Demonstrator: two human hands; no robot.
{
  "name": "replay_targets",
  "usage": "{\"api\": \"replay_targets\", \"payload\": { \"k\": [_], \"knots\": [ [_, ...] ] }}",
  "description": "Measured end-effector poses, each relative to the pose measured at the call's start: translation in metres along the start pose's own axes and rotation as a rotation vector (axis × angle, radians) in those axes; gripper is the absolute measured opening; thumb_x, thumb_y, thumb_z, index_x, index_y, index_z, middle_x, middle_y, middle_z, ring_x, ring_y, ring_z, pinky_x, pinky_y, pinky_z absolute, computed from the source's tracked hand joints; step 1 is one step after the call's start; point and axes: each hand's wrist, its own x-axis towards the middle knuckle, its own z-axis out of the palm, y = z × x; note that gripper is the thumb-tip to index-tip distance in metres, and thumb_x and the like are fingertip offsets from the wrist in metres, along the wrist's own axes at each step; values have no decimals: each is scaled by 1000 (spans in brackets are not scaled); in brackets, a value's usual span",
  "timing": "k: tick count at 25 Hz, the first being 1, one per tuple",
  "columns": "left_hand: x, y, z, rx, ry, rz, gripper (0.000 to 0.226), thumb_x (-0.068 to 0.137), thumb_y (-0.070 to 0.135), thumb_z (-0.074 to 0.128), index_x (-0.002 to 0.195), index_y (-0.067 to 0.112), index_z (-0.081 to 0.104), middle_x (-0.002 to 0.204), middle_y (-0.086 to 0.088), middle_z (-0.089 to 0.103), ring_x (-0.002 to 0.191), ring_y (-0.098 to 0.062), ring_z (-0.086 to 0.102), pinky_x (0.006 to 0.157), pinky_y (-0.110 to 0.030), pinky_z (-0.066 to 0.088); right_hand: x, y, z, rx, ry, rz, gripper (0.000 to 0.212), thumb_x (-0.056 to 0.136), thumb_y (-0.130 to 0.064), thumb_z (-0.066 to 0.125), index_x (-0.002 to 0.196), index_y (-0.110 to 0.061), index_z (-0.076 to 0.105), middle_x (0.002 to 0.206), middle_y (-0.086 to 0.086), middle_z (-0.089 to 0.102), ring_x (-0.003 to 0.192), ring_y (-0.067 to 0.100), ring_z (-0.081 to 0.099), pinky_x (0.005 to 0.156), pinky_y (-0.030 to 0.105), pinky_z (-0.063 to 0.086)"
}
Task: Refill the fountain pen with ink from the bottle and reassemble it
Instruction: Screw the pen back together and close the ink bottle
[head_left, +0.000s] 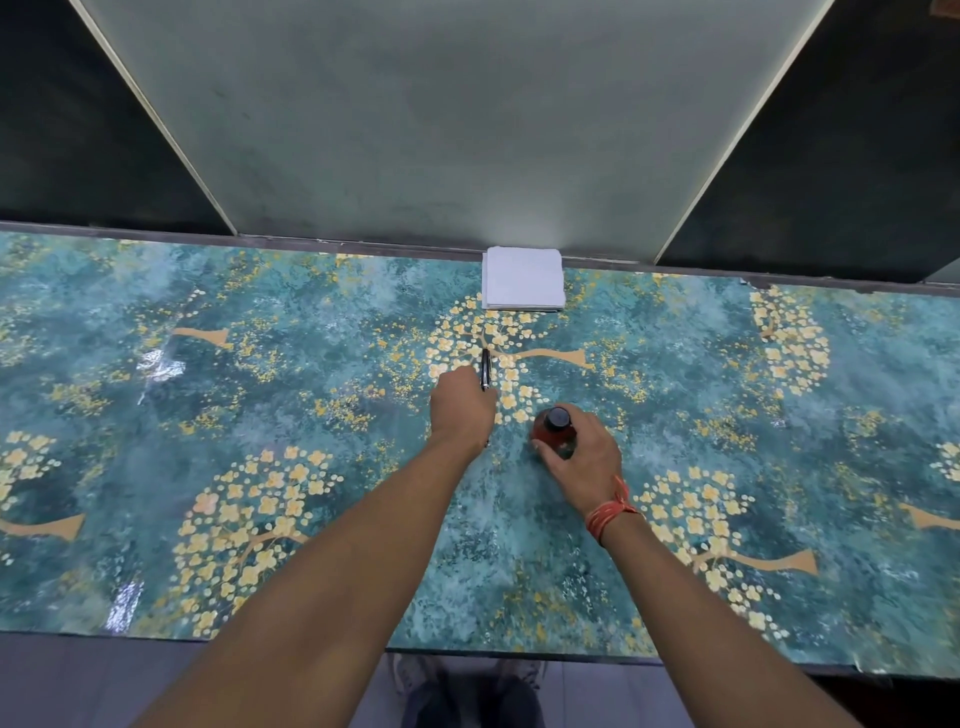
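A left hand (460, 410) closes around a slim, likely slippery fountain pen (485, 369), apparently mid-barrel, while the right hand (582, 457) grips the capped, probably breakable ink bottle (556, 431).

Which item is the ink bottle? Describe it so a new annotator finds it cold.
Start at the teal floral table cover, then find the white folded tissue stack at its far edge. Come toward the camera to the right hand; it wraps the ink bottle. Unlike the slim black pen beside it, the bottle is squat, reddish and black-capped.
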Motion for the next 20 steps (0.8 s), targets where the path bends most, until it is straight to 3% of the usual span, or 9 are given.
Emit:
{"api": "replay_targets", "payload": {
  "k": [4, 12, 20],
  "knots": [
    [10, 1, 2, -10, -2, -18, 12, 84, 16, 62, 78, 6, 66, 74, -10, 65, 64, -25, 58, 53, -28, 38, 13, -4, 0, -7, -6, -16, 46, 79, -30, 76, 120, -18, 58, 112, 5, 63, 103, 24, 58, 85, 24, 41],
    [22, 12, 7, -93, -9, 11, 26, 81, 18, 65, 58, 8, 55, 57, -7, 55, 55, -26, 55, 45, -26, 32, 67, -20, -1, -22, -18, -26, 45, 80, -34, 74, 119, -19, 58, 113, 7, 63, 103, 26, 57, 85, 31, 45],
    [21, 11, 8, -24, -10, 33, 21, 80, 20, 66, 65, 7, 59, 68, -13, 63, 65, -32, 61, 52, -30, 38, 74, -17, 6, -73, -41, -41, 45, 79, -35, 73, 118, -19, 57, 110, 6, 64, 99, 26, 59, 84, 32, 47]
  ]
}}
